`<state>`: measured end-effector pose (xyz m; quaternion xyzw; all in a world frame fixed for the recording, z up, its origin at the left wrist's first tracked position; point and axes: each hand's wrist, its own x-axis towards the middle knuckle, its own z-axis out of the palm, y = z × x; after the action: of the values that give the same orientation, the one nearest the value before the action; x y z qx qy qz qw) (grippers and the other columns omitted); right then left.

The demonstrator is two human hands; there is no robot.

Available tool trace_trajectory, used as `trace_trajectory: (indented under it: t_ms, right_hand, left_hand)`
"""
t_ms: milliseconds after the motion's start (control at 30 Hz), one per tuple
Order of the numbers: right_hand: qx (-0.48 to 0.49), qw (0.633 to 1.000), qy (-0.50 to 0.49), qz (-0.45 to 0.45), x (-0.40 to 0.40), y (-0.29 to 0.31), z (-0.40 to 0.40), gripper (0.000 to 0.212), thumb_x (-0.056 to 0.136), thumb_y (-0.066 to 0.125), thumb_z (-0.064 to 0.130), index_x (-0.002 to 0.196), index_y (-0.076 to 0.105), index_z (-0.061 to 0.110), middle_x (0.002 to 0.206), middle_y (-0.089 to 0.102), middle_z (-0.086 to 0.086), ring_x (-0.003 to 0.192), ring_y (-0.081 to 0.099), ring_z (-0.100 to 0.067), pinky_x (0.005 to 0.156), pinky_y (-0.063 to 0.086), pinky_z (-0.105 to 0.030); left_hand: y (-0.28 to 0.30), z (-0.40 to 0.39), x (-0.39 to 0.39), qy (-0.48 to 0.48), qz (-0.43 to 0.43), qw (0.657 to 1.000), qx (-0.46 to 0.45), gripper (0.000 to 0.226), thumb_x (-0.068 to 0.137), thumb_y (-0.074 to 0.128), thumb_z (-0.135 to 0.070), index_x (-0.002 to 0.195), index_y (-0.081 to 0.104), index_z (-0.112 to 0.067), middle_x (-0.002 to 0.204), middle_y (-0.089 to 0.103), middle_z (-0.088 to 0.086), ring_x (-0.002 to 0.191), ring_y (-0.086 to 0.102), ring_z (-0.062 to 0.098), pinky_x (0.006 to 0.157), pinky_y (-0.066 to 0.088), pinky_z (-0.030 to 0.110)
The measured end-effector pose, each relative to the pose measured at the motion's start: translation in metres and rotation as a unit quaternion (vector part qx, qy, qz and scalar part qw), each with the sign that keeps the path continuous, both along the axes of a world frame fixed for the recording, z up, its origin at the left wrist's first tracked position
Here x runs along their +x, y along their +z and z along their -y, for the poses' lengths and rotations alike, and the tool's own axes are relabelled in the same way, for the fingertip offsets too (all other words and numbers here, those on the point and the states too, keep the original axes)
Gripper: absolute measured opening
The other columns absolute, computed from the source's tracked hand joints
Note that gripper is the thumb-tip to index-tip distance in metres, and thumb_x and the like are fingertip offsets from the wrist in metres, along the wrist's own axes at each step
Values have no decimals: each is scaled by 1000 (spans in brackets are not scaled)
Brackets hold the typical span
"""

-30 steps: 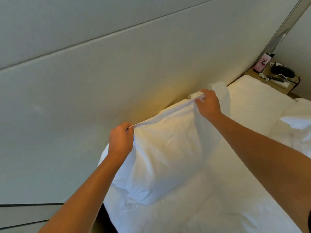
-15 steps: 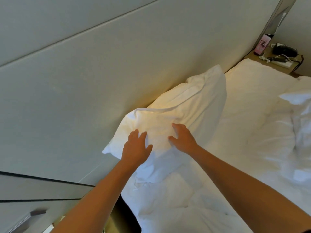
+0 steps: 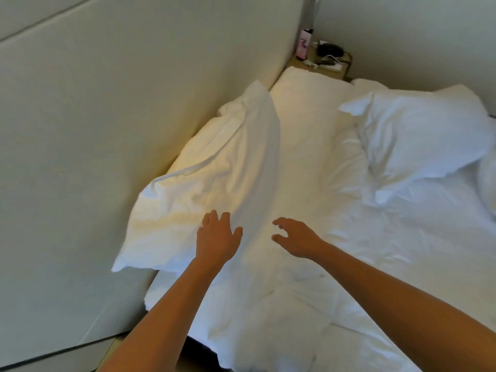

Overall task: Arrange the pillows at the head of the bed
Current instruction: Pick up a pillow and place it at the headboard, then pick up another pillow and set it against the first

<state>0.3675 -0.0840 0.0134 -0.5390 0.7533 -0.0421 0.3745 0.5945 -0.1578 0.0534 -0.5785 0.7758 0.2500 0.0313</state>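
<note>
A white pillow [image 3: 214, 173] leans against the padded headboard [image 3: 112, 124] at the near end of the bed. My left hand [image 3: 217, 237] lies flat on its lower edge with the fingers straight. To its right, my right hand [image 3: 295, 238] hovers over the white sheet [image 3: 308, 146], fingers loosely spread, holding nothing. A second white pillow [image 3: 426, 138] lies farther out on the bed at the right, away from the headboard and from both hands.
A bedside table [image 3: 324, 64] at the far end of the headboard carries a pink box, a dark device and cables. The white duvet [image 3: 295, 318] is rumpled under my arms. The headboard runs along the left side.
Both hands let go of the pillow's top edge and slid down its face. The pillow now rests against the headboard, and my view has swung right, showing the second pillow.
</note>
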Motion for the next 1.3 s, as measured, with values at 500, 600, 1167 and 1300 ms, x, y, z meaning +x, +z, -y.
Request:
trace_trajectory:
  t_ms: [500,600,1167,1300]
  right_hand:
    - [77,892,-444,-34,-157,15,-473,45,102,60,46,142,57,26,136,65,0,126,61,-19,107,46,-31]
    - [76,863,-499,-35,-180,5,-558,46,102,59,45,143,55,24,140,62,-3,130,59,-22,110,46,-34]
    - [51,751,-657,-40,-380,-138,-750,103,92,59,69,168,6,24,174,-3,-16,160,3,-41,116,39,-62]
    - [68,732,-678,-7,-399,-173,-748,115,83,46,88,167,-5,28,174,-14,-15,161,-6,-39,118,31,-70]
  left_hand:
    - [-4,-288,-306,-382,-18,914,136,52,100,49,-49,142,52,-17,141,53,10,133,47,29,105,45,43]
    - [-11,-370,-358,-433,-2,890,145,52,100,49,-48,143,52,-18,142,53,10,134,47,29,107,44,42]
    - [-131,-612,-589,-357,95,905,208,56,96,51,-44,143,50,-16,137,60,10,127,56,28,101,50,41]
    - [-169,-613,-620,-324,98,927,162,52,92,56,-52,128,56,-15,128,57,12,123,54,33,96,51,43]
